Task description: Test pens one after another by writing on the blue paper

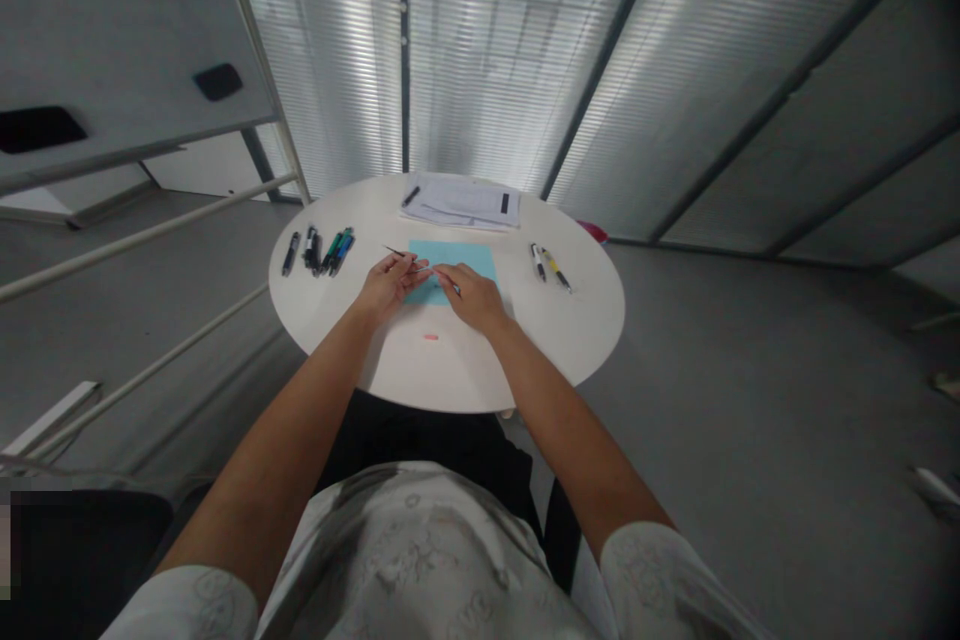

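Over the light-blue sheet (454, 252), both hands meet with their fingertips close together. My left hand (384, 288) is closed, and a thin dark rod like a pen refill (393, 251) sticks out of it to the upper left. A slim pale piece (424, 269) spans the gap between the fingertips; its kind is too small to tell. My right hand (474, 298) pinches a small pen part (457, 289), its dark end showing by the fingers and the rest hidden. Nearer my body, a small pink piece (431, 337) lies on the white round table (420, 375).
Several pens (324, 252) lie in a group at the table's left. On the right lie a white pen (538, 262) and a yellow pen (556, 270). A stack of papers (461, 201) sits at the back. A whiteboard stand (259, 40) rises on the left.
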Tool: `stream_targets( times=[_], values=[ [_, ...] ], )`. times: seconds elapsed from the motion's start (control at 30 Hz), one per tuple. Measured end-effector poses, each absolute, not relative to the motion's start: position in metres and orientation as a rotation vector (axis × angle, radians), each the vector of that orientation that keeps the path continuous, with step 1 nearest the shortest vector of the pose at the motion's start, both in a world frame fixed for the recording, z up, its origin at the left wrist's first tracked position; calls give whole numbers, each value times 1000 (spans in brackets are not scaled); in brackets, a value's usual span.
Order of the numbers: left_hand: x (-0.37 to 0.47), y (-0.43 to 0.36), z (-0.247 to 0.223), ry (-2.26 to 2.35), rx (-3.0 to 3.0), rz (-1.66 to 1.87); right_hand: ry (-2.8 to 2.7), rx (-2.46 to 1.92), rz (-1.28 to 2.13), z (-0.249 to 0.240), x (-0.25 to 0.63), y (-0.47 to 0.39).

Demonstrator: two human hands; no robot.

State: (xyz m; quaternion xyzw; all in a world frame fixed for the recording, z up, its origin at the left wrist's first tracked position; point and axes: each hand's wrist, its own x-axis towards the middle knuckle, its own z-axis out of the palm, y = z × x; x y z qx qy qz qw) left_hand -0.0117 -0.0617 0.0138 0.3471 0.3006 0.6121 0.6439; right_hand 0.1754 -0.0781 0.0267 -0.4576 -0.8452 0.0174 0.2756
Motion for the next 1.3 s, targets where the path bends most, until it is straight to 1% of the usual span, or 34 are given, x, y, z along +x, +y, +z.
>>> stream_targets(
  times=[0.17,0.5,0.77,1.13,1.3],
  values=[
    [-12,-61,14,707,775,1413,-2253,-1216,83,27,175,-77],
    [-9,-64,11,703,867,1295,-2211,-1182,115,24,175,-76],
    [-8,-65,11,744,938,1291,-1998,-1131,161,19,177,-65],
    [-12,-62,8,679,950,1278,-1794,-1214,169,25,183,-65],
    [-12,-65,11,708,911,1280,-1809,-1268,94,27,183,-66]
  ],
)
